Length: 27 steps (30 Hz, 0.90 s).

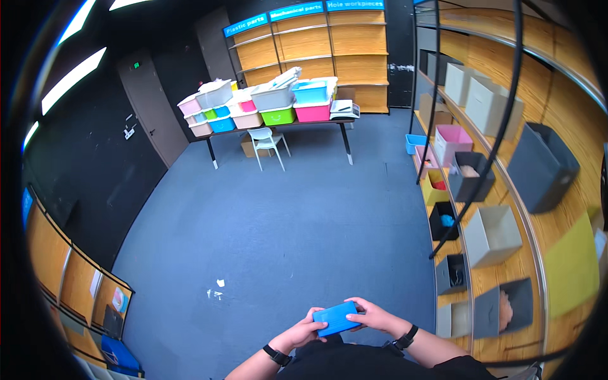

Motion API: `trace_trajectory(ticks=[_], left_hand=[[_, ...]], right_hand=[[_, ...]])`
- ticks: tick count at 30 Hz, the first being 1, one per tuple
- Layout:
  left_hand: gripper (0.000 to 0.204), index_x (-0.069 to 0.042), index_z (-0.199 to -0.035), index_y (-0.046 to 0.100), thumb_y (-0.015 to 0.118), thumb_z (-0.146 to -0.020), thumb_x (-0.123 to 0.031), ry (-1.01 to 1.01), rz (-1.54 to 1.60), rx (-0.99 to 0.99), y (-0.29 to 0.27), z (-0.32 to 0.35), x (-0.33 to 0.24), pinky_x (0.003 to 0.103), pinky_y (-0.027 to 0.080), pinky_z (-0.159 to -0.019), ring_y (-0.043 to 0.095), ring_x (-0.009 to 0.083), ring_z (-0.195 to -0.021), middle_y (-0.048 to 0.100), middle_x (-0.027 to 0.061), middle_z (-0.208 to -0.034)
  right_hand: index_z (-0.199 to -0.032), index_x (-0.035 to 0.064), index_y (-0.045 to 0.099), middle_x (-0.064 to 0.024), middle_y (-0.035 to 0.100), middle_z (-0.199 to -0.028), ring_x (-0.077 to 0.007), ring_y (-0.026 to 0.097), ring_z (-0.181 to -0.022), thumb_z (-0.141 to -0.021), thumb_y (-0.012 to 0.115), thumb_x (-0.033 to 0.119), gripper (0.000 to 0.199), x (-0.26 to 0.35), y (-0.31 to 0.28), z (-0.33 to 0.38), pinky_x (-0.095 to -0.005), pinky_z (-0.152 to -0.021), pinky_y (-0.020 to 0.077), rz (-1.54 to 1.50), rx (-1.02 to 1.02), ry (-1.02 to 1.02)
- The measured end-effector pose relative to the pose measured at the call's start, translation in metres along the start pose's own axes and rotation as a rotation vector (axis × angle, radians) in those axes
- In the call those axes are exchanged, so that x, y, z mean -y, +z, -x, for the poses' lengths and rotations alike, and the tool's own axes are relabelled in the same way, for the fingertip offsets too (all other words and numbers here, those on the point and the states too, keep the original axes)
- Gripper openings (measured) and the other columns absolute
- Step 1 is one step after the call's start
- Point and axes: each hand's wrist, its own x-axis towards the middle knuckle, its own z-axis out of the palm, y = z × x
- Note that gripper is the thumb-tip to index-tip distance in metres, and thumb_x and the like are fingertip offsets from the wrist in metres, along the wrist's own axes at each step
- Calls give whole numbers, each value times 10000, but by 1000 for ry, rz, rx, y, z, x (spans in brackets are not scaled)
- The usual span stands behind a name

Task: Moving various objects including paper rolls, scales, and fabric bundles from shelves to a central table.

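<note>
Blue rectangular box [336, 318] held between both hands, low before the person's torso and above the grey-blue carpet floor [285, 215]. Its long axis runs left to right, rising slightly toward the right. Left hand [308, 330] grips the near-left end, fingers curled under it; right hand [373, 315] closes over the far-right end, thumb on top. Both hands touch the box equally; forearms converge from below, wrists bent inward, each with a dark wristband.
</note>
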Motion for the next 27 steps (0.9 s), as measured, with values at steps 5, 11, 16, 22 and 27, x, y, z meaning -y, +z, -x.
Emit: trace_trajectory(ticks=[5, 11, 16, 22, 27], left_hand=[[478, -178, -1330, 318, 588, -938, -148, 32, 72, -39, -39, -100, -89, 418, 532, -762, 492, 252, -1144, 411, 101, -1277], [490, -173, -1338, 301, 588, -942, -163, 8, 7, 66, -74, -267, -237, 456, 512, -814, 471, 257, -1166, 405, 110, -1277], [497, -170, -1371, 287, 571, -964, -179, -94, -68, 244, -69, -401, -369, 466, 507, -854, 467, 258, -1177, 380, 113, -1305], [532, -135, -1386, 243, 573, -972, -193, -272, -164, 302, -56, -564, -476, 451, 544, -860, 488, 256, -1179, 373, 124, -1310], [546, -134, -1366, 254, 606, -961, -239, -271, -202, 310, -72, -706, -567, 434, 553, -867, 494, 244, -1184, 378, 112, -1305]], right_hand=[[-1451, 81, 330, -167, 481, -1320, -258, 543, -1161, -927, 658, 226, 635, 43, -92, -125, -425, -872, 571, 96, 44, -95], [-1437, 80, 362, -178, 529, -1254, -250, 580, -1103, -912, 676, 237, 631, 170, -209, -227, -378, -809, 582, 22, -80, -54], [-1436, 52, 342, -182, 500, -1275, -266, 584, -1104, -922, 658, 187, 618, 255, -313, -278, -397, -845, 585, -63, -205, -107], [-1435, 33, 333, -166, 499, -1253, -268, 579, -1114, -927, 654, 192, 622, 309, -445, -341, -416, -862, 580, -222, -320, -86], [-1451, 44, 327, -156, 490, -1273, -256, 555, -1146, -934, 648, 218, 633, 374, -576, -431, -409, -884, 560, -195, -298, -88]])
